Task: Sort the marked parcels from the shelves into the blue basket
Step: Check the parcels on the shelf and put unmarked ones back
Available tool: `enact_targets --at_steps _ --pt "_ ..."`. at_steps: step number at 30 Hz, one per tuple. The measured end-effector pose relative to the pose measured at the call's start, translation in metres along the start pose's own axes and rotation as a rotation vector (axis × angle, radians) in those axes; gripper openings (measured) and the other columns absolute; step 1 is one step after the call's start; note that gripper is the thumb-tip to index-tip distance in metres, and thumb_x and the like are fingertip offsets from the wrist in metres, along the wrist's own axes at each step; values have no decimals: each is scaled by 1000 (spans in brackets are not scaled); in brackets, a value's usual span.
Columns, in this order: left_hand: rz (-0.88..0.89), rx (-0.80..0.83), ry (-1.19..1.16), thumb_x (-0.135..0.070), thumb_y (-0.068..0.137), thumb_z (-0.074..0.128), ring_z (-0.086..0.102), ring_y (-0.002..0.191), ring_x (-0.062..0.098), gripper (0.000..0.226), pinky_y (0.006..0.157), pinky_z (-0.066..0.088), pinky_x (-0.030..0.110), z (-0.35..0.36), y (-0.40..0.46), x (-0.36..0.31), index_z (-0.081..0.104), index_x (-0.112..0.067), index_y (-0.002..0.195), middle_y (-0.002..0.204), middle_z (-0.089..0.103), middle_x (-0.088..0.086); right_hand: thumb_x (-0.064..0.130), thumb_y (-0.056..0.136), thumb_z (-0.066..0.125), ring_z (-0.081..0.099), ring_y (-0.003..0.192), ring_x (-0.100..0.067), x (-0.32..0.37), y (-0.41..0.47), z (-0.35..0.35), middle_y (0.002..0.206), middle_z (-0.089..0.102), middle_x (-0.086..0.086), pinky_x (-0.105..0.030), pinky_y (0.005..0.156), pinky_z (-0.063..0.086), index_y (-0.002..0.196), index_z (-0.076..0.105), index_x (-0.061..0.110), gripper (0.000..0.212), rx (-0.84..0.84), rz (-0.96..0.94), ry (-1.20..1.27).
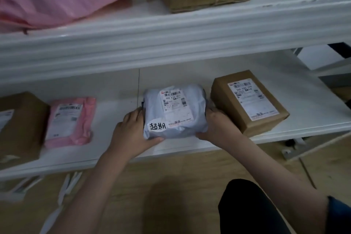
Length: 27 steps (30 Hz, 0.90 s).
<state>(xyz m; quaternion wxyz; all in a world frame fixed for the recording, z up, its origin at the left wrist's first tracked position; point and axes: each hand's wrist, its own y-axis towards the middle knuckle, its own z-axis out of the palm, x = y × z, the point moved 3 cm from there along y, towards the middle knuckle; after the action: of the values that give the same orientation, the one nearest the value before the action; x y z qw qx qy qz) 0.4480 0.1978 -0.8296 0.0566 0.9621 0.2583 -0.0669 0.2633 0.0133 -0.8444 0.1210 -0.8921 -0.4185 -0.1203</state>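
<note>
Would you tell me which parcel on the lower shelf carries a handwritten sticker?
The grey-white poly bag held between left hand and right hand; the brown box and pink mailer show only printed labels.

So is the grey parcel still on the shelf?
Yes, on the shelf. The grey parcel lies flat, label up, with the left hand and right hand gripping its sides.

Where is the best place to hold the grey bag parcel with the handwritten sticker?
By its two short sides, as the left hand and right hand do now, coming from the shelf's front edge. The grey bag parcel is soft and bulging; the brown box crowds its right side.
</note>
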Motion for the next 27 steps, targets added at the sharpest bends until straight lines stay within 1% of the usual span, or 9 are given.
enact_targets --at_steps 1,3,6,8,14,18,20,25,27 --pt "-1 -3 -7 -85 65 66 45 135 26 115 96 49 45 0 3 -1 33 -21 154 154 42 -1 54 72 65 62 106 -23 -3 5 3 118 61 -9 -28 86 48 125 54 10 70 -6 -8 4" --pt "-15 -13 -27 -82 64 70 43 136 27 115 99 48 46 4 8 -1 31 -22 154 156 40 -1 51 68 74 63 97 -23 -4 12 3 109 64 -7 -29 78 49 116 57 10 66 -32 -23 23" --pt "-54 -27 -64 -80 65 72 42 136 27 113 101 47 47 11 11 1 31 -25 154 157 39 -2 50 67 78 64 95 -24 -1 15 1 105 64 -8 -31 77 51 112 58 9 64 -82 -38 55" --pt "-65 -39 -72 -79 65 71 45 133 28 108 97 48 45 14 11 0 35 -26 152 154 42 -2 48 68 81 63 96 -26 -1 13 2 106 63 -10 -32 77 50 111 58 7 64 -86 -14 80" --pt "-36 -85 -59 -71 66 73 48 131 30 104 94 49 46 1 4 -11 39 -21 150 148 48 3 35 72 85 60 102 -28 6 -2 -8 117 59 -12 -32 78 49 123 53 5 67 -140 -20 206" --pt "-9 -271 -34 -63 69 77 48 128 30 102 95 48 47 -21 -16 -20 40 -10 149 142 51 10 31 71 85 57 105 -27 10 -27 -27 118 57 -8 -32 79 47 131 50 7 74 -344 -101 220" --pt "-6 -347 -26 -63 69 75 47 128 30 102 96 48 46 -30 -26 -24 42 -7 147 141 51 13 32 70 86 56 106 -26 14 -38 -38 119 57 -6 -33 81 47 134 49 7 78 -404 -137 211" --pt "2 -359 -38 -65 69 71 48 126 31 100 94 49 47 -41 -36 -31 45 -5 144 137 54 14 33 71 86 56 112 -26 20 -55 -52 126 56 -6 -36 89 50 139 45 8 84 -417 -128 203" --pt "31 -361 -39 -65 69 71 49 125 32 97 93 49 47 -47 -36 -35 48 -5 141 134 55 14 34 71 86 56 111 -24 19 -62 -61 125 55 -5 -34 87 50 139 45 10 83 -416 -120 198"
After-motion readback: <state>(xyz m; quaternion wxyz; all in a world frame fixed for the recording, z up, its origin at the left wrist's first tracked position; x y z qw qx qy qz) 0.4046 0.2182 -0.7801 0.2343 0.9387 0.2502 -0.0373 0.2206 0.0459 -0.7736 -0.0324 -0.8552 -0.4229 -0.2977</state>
